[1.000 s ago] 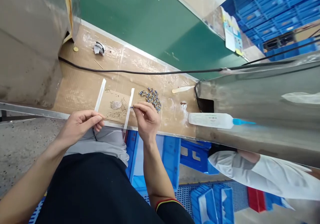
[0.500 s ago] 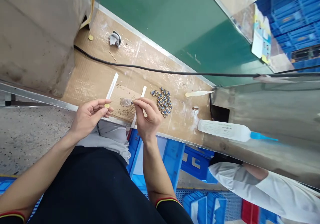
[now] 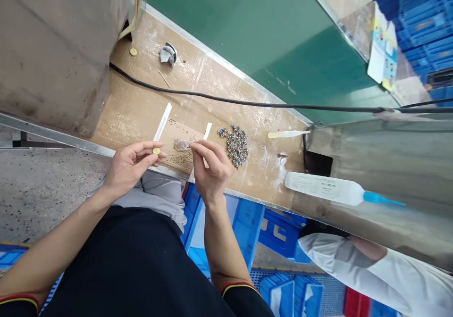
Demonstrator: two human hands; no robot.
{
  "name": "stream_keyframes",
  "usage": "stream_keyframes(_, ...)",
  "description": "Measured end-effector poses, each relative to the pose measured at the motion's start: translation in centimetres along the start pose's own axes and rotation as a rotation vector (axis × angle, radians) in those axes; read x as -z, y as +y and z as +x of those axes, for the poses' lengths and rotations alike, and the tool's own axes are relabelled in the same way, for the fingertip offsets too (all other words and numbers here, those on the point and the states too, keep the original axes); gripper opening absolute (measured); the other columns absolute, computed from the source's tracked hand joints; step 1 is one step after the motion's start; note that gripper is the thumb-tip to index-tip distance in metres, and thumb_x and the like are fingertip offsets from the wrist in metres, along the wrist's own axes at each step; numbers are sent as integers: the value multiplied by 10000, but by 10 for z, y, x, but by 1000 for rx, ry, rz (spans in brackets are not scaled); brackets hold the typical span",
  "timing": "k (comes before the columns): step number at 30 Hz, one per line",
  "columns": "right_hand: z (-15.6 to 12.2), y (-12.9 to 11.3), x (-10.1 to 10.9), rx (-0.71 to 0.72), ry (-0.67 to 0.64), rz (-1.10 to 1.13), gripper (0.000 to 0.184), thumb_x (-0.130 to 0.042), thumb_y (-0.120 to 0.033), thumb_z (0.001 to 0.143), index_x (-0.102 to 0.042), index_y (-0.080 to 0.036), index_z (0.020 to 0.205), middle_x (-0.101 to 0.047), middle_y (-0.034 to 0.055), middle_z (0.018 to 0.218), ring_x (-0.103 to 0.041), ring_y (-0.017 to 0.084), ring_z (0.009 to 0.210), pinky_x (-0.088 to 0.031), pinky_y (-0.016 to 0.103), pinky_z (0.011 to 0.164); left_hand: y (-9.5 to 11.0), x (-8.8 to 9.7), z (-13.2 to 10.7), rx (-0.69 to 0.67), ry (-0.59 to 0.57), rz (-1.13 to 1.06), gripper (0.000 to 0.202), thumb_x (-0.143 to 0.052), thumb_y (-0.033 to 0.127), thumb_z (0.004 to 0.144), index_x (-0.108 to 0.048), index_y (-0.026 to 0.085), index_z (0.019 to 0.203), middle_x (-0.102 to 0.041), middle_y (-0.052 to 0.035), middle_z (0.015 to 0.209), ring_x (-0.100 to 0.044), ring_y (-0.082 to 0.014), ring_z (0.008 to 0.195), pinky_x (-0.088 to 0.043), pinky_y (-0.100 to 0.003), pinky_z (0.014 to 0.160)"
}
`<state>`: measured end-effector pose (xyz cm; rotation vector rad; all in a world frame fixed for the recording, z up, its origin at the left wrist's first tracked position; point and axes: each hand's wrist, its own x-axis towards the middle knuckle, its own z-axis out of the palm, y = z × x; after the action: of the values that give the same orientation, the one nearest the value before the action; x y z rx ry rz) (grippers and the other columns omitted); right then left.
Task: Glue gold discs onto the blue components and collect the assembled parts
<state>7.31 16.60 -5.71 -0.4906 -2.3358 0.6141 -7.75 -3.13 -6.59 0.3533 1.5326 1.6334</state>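
My left hand pinches a small round gold disc between thumb and fingertips, just in front of a white strip lying on the cardboard-covered bench. My right hand is closed in a pinch on a thin small part whose tip reaches a clear blob of glue on the cardboard. A second white strip lies partly behind this hand. A heap of small blue and gold parts sits just right of it.
A white glue bottle with a blue nozzle lies at the bench's right, beside a metal housing. A black cable crosses the bench. A wooden stick lies near the heap. Another person's white sleeve shows at the lower right, above blue crates.
My right hand brought its small part leftward from the white strip to the glue blob. The left hand turned so the gold disc now shows at its fingertips. The view shifted.
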Motion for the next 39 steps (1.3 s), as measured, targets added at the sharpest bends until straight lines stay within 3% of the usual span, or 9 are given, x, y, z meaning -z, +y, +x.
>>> stream_keyframes(14, 6, -6, 8, -50, -65, 38, 205, -696, -214, 1161, -881, -298, 1130, -882, 59, 1129, -858, 240, 1065, -718, 417, 950, -1, 1, 0, -6, -20, -7, 444, -909, 502, 1040, -874, 207, 1369, -927, -127, 1196, -906, -255, 1047, -756, -377, 994)
stream_keyframes(21, 9, -5, 11, -15, -36, -3, 208, -688, -203, 1165, -874, -291, 1134, -873, 58, 1125, -854, 234, 1048, -711, 411, 944, -3, 1, 0, -12, -19, -13, 463, -914, 509, 1041, -869, 199, 1381, -927, -127, 1198, -910, -251, 1048, -758, -373, 1003)
stream_keyframes(30, 1, 1, 6, 124, -24, -73, 324, -715, -76, 1118, -854, -323, 1276, -857, 56, 1150, -831, 239, 1063, -664, 396, 937, -6, -1, -2, -25, -20, -5, 404, -890, 470, 1075, -869, 219, 1391, -931, -104, 1206, -911, -235, 1098, -743, -324, 1011)
stream_keyframes(35, 2, 1, 9, 112, -15, -88, 307, -702, -94, 1127, -861, -317, 1266, -859, 59, 1143, -832, 241, 1054, -672, 405, 924, -6, -3, -3, -22, -12, 10, 427, -891, 469, 1075, -861, 211, 1414, -929, -109, 1224, -907, -241, 1136, -739, -314, 1005)
stream_keyframes(39, 4, -13, 16, 53, 73, -4, 291, -739, -110, 1109, -876, -335, 1233, -860, 40, 1124, -844, 240, 1037, -702, 422, 919, -3, -9, -11, -36, -9, 20, 393, -877, 457, 1085, -866, 232, 1407, -931, -90, 1237, -908, -236, 1150, -733, -303, 1005)
